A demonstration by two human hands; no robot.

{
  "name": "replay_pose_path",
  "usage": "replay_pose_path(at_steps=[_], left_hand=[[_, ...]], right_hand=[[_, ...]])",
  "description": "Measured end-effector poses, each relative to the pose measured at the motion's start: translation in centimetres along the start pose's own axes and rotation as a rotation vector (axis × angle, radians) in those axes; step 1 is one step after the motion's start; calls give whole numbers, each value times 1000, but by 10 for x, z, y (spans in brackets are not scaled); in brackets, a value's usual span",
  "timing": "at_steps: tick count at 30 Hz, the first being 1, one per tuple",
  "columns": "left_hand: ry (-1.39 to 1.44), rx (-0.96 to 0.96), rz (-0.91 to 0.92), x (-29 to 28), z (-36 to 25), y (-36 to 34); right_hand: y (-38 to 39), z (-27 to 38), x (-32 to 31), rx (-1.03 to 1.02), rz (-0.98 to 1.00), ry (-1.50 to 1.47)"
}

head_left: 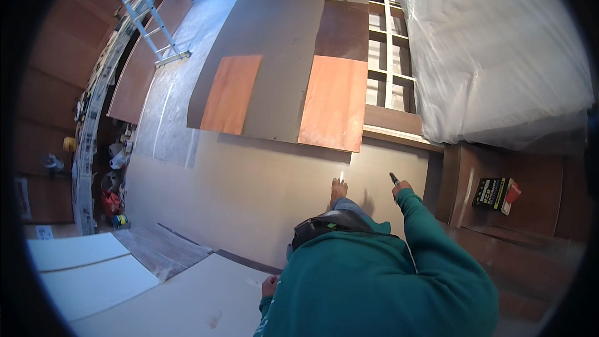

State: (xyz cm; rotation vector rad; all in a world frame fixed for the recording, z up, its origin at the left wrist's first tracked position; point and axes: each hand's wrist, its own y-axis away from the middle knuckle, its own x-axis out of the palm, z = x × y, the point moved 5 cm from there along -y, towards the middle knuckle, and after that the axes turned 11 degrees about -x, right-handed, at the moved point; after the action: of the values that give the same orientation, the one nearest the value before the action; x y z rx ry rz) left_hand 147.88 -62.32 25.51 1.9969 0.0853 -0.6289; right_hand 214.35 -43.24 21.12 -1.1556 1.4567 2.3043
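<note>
My right hand [401, 190] is out ahead on the right, closed around a slim dark tool [393, 178]. The tip points away from me, but its kind is too small to make out. My left hand [270, 285] hangs low beside my body, over a pale board [206, 293]. Its fingers are mostly hidden, so whether it holds anything does not show. Ahead of me, a large grey-brown panel [277, 87] carries two orange-brown wood sheets, one on the left [231, 95] and one on the right [332, 103]. A darker brown sheet [342, 28] lies beyond the right one.
A ladder [150, 19] stands at the far left. Cluttered shelving [93, 106] runs along the left side. A wooden grid frame [388, 43] lies beside plastic-wrapped bulk [493, 56] on the right. A black box [495, 195] sits on brown wood. My bare foot [339, 191] is on the floor.
</note>
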Motion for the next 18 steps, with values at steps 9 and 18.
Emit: replay_pose_path(at_steps=[9, 18], left_hand=[[157, -13, -57, -48, -192, -49], [9, -4, 139, -53, -244, -128]], right_hand=[[9, 22, -67, 109, -113, -86], [54, -44, -28, 213, -162, 23]])
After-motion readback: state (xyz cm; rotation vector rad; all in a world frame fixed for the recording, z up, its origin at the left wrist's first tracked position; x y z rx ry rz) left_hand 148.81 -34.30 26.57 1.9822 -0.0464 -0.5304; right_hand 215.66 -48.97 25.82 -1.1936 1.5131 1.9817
